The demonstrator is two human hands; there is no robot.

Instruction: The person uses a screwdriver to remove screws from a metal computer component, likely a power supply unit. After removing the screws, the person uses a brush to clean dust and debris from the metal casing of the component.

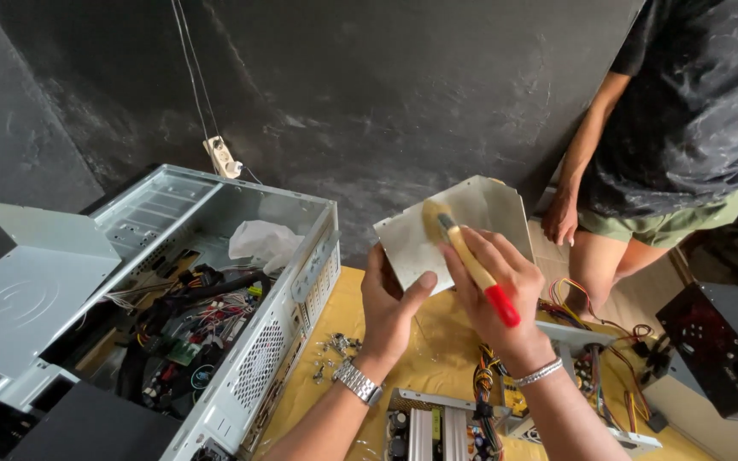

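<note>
We see our left hand (390,303) closed on the lower edge of a bent grey metal plate (459,226), thumb across its face and fingers behind it, holding it tilted up above the counter (348,303). Our right hand (497,286) keeps a closed grip on a brush (471,260) with a yellow shaft and a red handle end; its pale bristles press against the plate near the upper middle. The plate sits in the air over the far edge of the counter, in front of a dark wall (360,94).

Each wrist wears a metal band: a watch (359,382) on the left, a bracelet (540,372) on the right.

The counter is covered in yellow sheeting. Along its left side lies an open grey computer case (254,341), full of cables and small boards, with a white crumpled cloth (262,242) inside near its far wall. Loose screws (335,348) lie on the sheeting just beside the case. At the near edge, below our hands, sits an opened power supply (437,427) with bundles of coloured wires (595,320) trailing to the right. A black box (719,341) stands at the right edge.

Another person (685,111) in a dark shirt and green shorts stands at the far right, one hand (561,218) hanging down near the plate but apart from it.
</note>
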